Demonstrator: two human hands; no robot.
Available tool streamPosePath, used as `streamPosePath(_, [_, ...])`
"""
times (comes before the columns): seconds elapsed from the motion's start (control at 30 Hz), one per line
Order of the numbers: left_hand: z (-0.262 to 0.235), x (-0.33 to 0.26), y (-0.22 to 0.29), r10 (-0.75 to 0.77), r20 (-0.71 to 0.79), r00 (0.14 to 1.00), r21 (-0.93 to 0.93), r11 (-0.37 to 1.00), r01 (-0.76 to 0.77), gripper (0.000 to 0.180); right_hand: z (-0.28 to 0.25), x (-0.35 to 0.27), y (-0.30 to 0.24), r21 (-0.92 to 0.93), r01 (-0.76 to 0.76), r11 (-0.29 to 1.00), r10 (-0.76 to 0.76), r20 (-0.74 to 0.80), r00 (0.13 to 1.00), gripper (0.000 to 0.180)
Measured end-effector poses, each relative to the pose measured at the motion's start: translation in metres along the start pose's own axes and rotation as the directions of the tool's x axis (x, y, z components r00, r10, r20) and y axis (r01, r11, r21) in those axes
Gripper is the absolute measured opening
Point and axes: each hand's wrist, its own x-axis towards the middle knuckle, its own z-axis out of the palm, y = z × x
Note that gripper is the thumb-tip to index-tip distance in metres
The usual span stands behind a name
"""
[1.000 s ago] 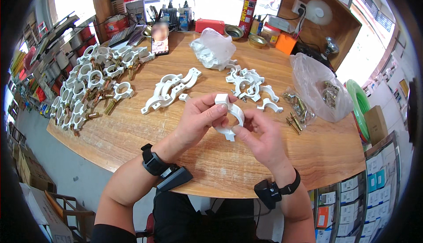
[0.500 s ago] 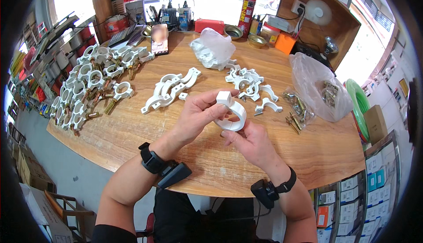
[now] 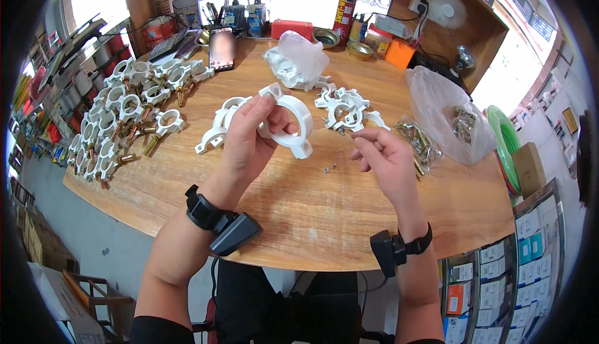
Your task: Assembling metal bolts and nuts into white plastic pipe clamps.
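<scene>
My left hand (image 3: 246, 133) is closed around one side of a white plastic pipe clamp (image 3: 303, 122), a round ring with a lug at top and bottom, held above the table. To its right, my right hand (image 3: 388, 160) is apart from the clamp, thumb and fingers drawn together; whatever may be between the fingertips is too small to make out. Two tiny metal pieces (image 3: 326, 170) lie on the wood below. Behind my left hand are white clamp halves (image 3: 213, 138), partly hidden. Another group of white clamp halves (image 3: 343, 108) lies beyond my right hand.
Many white clamps with brass-coloured bolts (image 3: 128, 110) are piled at the left. A crumpled plastic bag (image 3: 299, 60) sits at the back. At the right are bagged bolts (image 3: 421, 141) and a larger clear bag (image 3: 446, 113). A phone (image 3: 221, 50) leans near the back edge.
My left hand has moved up and left with the clamp and turned it. My right hand has let go of the clamp and moved right and upward.
</scene>
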Motion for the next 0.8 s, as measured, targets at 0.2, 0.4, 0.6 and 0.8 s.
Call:
streamPosePath(0.2, [0.007,-0.009,-0.005,-0.13,0.046,0.99,0.035,0.991,0.128,0.03,0.01,0.002,0.016,-0.583,0.292,0.758,-0.25,0.153,0.956,0.012])
streamPosePath(0.4, [0.006,-0.009,-0.005,-0.201,0.156,0.967,0.034,0.98,0.198,0.035,0.018,-0.001,0.021,-0.636,0.226,0.738,-0.09,0.239,0.967,0.013])
streamPosePath(0.6, [0.013,-0.014,-0.002,-0.277,0.215,0.937,0.104,0.96,0.26,0.042,0.046,0.012,0.026,-0.263,0.324,0.909,-0.243,0.298,0.923,0.021])
streamPosePath(0.8, [0.01,-0.014,-0.001,-0.34,0.306,0.889,0.045,0.938,0.344,0.025,0.063,0.02,0.021,0.623,-0.381,0.684,0.02,0.505,0.863,0.012])
